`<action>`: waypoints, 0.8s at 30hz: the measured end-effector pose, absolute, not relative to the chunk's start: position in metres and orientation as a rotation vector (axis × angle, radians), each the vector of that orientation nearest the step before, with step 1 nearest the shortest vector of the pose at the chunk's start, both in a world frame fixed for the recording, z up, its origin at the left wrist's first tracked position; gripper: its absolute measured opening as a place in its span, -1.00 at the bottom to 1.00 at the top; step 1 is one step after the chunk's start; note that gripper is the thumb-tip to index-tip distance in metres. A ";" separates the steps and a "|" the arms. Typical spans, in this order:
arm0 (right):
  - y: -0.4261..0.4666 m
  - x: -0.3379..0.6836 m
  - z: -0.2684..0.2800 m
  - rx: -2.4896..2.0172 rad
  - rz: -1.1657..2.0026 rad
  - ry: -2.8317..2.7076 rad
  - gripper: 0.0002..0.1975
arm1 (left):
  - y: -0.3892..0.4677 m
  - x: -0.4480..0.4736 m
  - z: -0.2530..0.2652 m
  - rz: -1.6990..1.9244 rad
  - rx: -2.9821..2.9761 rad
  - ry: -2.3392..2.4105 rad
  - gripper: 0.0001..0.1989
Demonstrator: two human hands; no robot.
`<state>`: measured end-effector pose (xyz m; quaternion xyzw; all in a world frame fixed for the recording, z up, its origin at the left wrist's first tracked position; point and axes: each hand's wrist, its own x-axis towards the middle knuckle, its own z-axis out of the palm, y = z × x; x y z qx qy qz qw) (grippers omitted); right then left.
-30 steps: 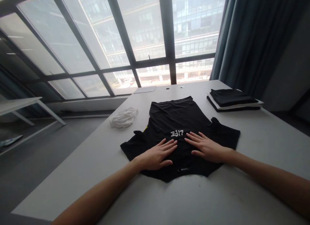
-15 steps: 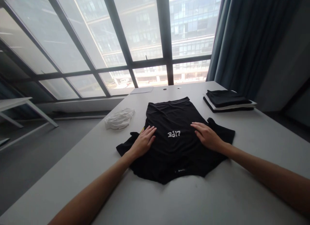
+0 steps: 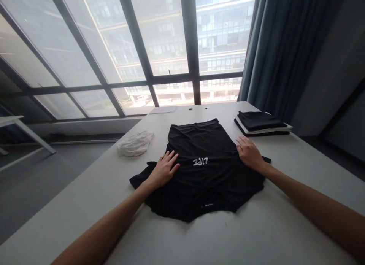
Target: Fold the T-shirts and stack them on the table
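Observation:
A black T-shirt (image 3: 196, 143) lies spread on the white table (image 3: 239, 238), its neckline towards me and its hem at the far end. White lettering, upside down from here, shows on its middle. My left hand (image 3: 164, 168) rests flat on the shirt's left side, fingers apart, by the left sleeve. At the right edge, my right hand (image 3: 249, 153) lies with its fingers stretched out over the side of the shirt near the right sleeve. Neither hand has cloth visibly pinched in it. A small yellow spot peeks out beside the left fingertips.
A crumpled white cloth (image 3: 135, 143) lies left of the shirt. Folded black and white garments form a stack (image 3: 261, 123) at the back right. Paper (image 3: 163, 110) and two small objects are near the far edge. Behind stand windows and a blue curtain (image 3: 265, 48).
My right hand has moved outward and slightly away from me, from the shirt's front to its right edge. My left hand stays on the left side. The whole view has shifted slightly.

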<state>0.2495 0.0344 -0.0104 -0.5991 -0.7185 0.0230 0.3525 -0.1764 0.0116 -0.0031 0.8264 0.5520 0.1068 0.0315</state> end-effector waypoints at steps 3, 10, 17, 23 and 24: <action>0.037 0.201 0.009 -1.226 0.788 -1.704 -0.63 | 0.016 -0.154 0.007 0.459 2.562 1.561 -0.43; 0.078 0.148 0.003 -0.827 2.123 -1.070 -0.55 | 0.022 -0.127 -0.011 0.207 2.611 1.493 -0.38; 0.177 0.246 -0.001 -1.263 1.308 -0.835 -0.77 | 0.020 -0.134 -0.011 0.171 2.567 1.468 -0.37; 0.206 0.223 -0.007 -1.404 0.817 -1.435 -0.77 | 0.074 -0.136 0.008 0.375 2.563 1.539 -0.47; 0.208 0.214 -0.009 -1.434 0.685 -1.645 -0.75 | 0.091 -0.138 0.011 0.396 2.572 1.591 -0.49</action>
